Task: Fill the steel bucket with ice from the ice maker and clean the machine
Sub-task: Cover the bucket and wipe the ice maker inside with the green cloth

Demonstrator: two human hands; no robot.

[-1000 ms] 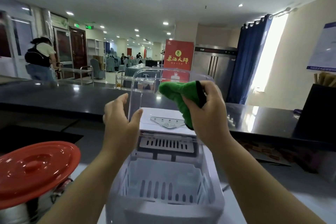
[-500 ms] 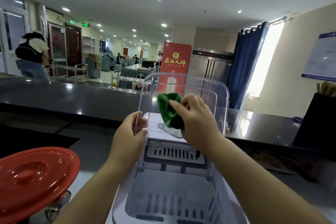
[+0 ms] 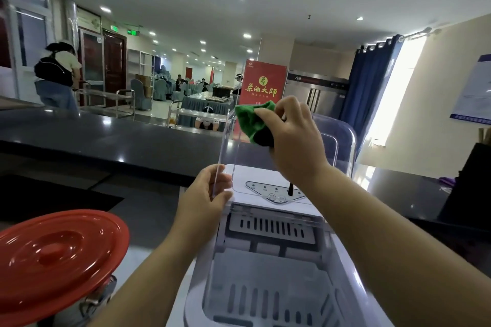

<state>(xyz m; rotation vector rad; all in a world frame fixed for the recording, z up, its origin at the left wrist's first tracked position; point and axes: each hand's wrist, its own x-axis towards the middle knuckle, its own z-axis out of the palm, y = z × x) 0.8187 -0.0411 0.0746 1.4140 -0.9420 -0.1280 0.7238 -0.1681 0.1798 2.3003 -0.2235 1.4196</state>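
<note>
A white ice maker stands in front of me with its clear lid raised upright. Its slotted basket shows no ice that I can make out. My left hand pinches the lid's left edge low down. My right hand grips a green cloth and presses it against the upper inside of the lid. The steel bucket sits at the lower left under a red lid, so its inside is hidden.
A dark counter runs across behind the machine. A black box stands at the right on the counter. Beyond are a red banner, a steel fridge, blue curtains and a person at far left.
My right hand has lifted the green cloth from the middle of the lid up to its top left part. My left hand keeps its hold on the lid's left edge. The view shifted.
</note>
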